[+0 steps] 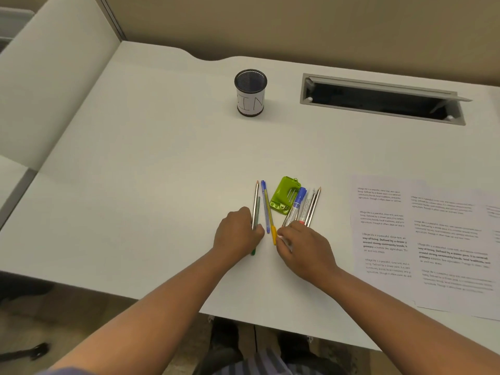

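Note:
A cluster of pens and pencils lies on the white desk [162, 158]. My left hand [238, 234] curls its fingers round a silver pencil [255, 201] and a green pen [257, 209] at their lower ends. My right hand [303, 247] pinches the lower ends of a bundle with a blue marker [297, 205] and several pencils [313, 204]. Between the hands lie a blue pen [265, 207] and a yellow pen [273, 231]. A green stapler [285, 194] sits just beyond them. A black mesh pen cup [250, 92] with a white paper label stands far back.
Printed paper sheets [433, 239] cover the desk's right side. An open grey cable hatch [381, 100] is set into the desk at the back right. A white partition [54, 63] rises on the left. The desk's front edge runs just below my forearms.

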### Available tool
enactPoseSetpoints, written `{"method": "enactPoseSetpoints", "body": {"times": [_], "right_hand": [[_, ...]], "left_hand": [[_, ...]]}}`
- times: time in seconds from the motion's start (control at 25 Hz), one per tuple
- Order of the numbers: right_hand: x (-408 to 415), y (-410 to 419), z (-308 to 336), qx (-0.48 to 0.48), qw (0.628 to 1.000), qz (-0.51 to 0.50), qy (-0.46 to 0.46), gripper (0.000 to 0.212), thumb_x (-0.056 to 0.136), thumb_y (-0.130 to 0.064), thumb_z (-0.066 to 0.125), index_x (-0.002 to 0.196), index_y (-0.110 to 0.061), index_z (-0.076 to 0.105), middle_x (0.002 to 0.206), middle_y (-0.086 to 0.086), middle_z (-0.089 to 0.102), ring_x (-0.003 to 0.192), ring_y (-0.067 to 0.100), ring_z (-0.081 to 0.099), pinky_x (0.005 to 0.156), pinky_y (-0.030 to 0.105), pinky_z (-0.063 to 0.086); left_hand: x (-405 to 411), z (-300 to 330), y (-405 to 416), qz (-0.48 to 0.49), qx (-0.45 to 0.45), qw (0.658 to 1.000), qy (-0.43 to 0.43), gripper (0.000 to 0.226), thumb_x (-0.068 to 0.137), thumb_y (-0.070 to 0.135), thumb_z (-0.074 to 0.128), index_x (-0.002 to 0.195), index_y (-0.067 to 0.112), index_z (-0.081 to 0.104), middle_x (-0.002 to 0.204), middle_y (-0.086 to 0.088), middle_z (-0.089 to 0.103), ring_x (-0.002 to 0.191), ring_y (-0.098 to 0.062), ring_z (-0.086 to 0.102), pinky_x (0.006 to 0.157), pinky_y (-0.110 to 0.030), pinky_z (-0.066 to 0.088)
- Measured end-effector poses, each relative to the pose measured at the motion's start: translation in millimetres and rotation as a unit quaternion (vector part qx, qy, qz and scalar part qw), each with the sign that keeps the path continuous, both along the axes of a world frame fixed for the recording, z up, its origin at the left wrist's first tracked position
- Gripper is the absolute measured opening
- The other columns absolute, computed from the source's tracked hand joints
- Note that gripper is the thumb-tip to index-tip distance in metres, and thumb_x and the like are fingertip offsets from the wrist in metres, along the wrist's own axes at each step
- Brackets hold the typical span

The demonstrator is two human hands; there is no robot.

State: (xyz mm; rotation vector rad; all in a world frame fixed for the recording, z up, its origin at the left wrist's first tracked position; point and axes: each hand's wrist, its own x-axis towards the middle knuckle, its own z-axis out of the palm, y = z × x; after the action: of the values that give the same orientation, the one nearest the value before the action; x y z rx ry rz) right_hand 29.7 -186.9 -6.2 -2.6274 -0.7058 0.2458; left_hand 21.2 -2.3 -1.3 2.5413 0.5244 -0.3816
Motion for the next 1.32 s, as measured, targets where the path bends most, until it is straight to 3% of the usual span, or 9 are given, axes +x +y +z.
{"method": "enactPoseSetpoints", "body": {"times": [0.2, 0.48, 0.6, 0.72, 0.84, 0.96, 1.16, 1.24, 1.32], "right_hand": [[13.6, 24.4, 11.0, -0.084, 0.995, -0.008, 0.050, 0.029, 0.101, -0.040, 0.044, 0.091, -0.022, 0.065, 0.082, -0.003, 0.062, 0.072, 0.020, 0.060, 0.061, 0.032, 0.053], [0.8, 34.4, 12.8, 0.037, 0.982, -0.064, 0.173, 0.025, 0.097, -0.029, 0.058, 0.106, -0.013, 0.075, 0.091, 0.004, 0.076, 0.083, 0.021, 0.069, 0.080, 0.036, 0.058], [-3.1, 43.8, 12.7, 0.071, 0.962, -0.094, 0.247, 0.022, 0.096, -0.026, 0.058, 0.092, -0.014, 0.076, 0.080, 0.003, 0.074, 0.064, 0.017, 0.072, 0.071, 0.036, 0.059], [-3.6, 55.8, 15.4, 0.099, 0.924, -0.148, 0.338, 0.028, 0.099, -0.023, 0.055, 0.084, -0.009, 0.074, 0.077, 0.007, 0.074, 0.055, 0.015, 0.072, 0.056, 0.027, 0.051], [-1.9, 64.7, 16.7, 0.142, 0.876, -0.209, 0.411, 0.031, 0.099, -0.027, 0.056, 0.086, -0.004, 0.071, 0.073, 0.007, 0.071, 0.052, 0.016, 0.069, 0.051, 0.026, 0.045], [-1.6, 60.2, 22.0, 0.209, 0.835, -0.236, 0.452, 0.029, 0.099, -0.029, 0.060, 0.085, -0.004, 0.065, 0.068, 0.009, 0.064, 0.050, 0.013, 0.061, 0.048, 0.026, 0.039], [2.4, 40.7, 43.4, 0.252, 0.853, -0.225, 0.398, 0.026, 0.101, -0.027, 0.059, 0.090, -0.005, 0.068, 0.069, 0.011, 0.068, 0.052, 0.012, 0.061, 0.047, 0.021, 0.046], [4.5, 38.8, 51.4, 0.265, 0.858, -0.245, 0.365, 0.026, 0.101, -0.028, 0.060, 0.089, -0.007, 0.068, 0.076, 0.013, 0.073, 0.052, 0.013, 0.063, 0.047, 0.021, 0.049], [2.4, 39.0, 58.4, 0.268, 0.869, -0.227, 0.349, 0.026, 0.100, -0.031, 0.060, 0.089, -0.008, 0.069, 0.081, 0.014, 0.074, 0.052, 0.015, 0.065, 0.052, 0.027, 0.058]], "left_hand": [[9.7, 1.3, 4.5, -0.004, 0.010, 0.998, 0.059, 0.032, 0.082, 0.042, 0.062, 0.072, 0.016, 0.046, 0.070, 0.002, 0.052, 0.057, -0.013, 0.047, 0.048, -0.028, 0.030], [-5.9, 0.1, 16.0, -0.046, 0.024, 0.993, 0.106, 0.032, 0.077, 0.043, 0.062, 0.068, 0.018, 0.044, 0.066, 0.003, 0.053, 0.055, -0.015, 0.048, 0.048, -0.028, 0.031], [-15.7, 0.7, 12.1, -0.052, 0.035, 0.993, 0.103, 0.025, 0.078, 0.035, 0.058, 0.069, 0.016, 0.044, 0.067, 0.002, 0.053, 0.055, -0.016, 0.047, 0.048, -0.028, 0.030], [-21.6, 0.7, 13.0, -0.047, 0.008, 0.994, 0.100, 0.025, 0.081, 0.033, 0.059, 0.069, 0.014, 0.048, 0.066, -0.001, 0.056, 0.056, -0.019, 0.047, 0.051, -0.028, 0.035], [-26.9, 2.0, 16.9, -0.016, -0.111, 0.992, 0.063, 0.025, 0.080, 0.029, 0.064, 0.068, 0.009, 0.056, 0.065, -0.004, 0.059, 0.057, -0.018, 0.049, 0.056, -0.033, 0.041], [-35.6, 8.4, 19.7, 0.018, -0.285, 0.958, 0.038, 0.017, 0.079, 0.020, 0.066, 0.081, 0.003, 0.067, 0.060, -0.001, 0.061, 0.055, -0.015, 0.056, 0.061, -0.043, 0.055], [-34.4, 29.7, 19.6, 0.032, -0.412, 0.910, 0.041, 0.022, 0.086, 0.024, 0.079, 0.100, 0.009, 0.070, 0.090, -0.016, 0.073, 0.084, -0.028, 0.073, 0.080, -0.040, 0.062], [-31.7, 36.2, 13.7, 0.105, -0.490, 0.865, 0.034, 0.044, 0.079, 0.046, 0.078, 0.111, 0.019, 0.066, 0.104, -0.011, 0.065, 0.094, -0.022, 0.067, 0.084, -0.037, 0.058], [-28.3, 41.7, 2.8, 0.160, -0.584, 0.794, 0.056, 0.052, 0.085, 0.064, 0.063, 0.121, 0.027, 0.065, 0.114, -0.006, 0.063, 0.099, -0.019, 0.063, 0.087, -0.039, 0.054]]}}
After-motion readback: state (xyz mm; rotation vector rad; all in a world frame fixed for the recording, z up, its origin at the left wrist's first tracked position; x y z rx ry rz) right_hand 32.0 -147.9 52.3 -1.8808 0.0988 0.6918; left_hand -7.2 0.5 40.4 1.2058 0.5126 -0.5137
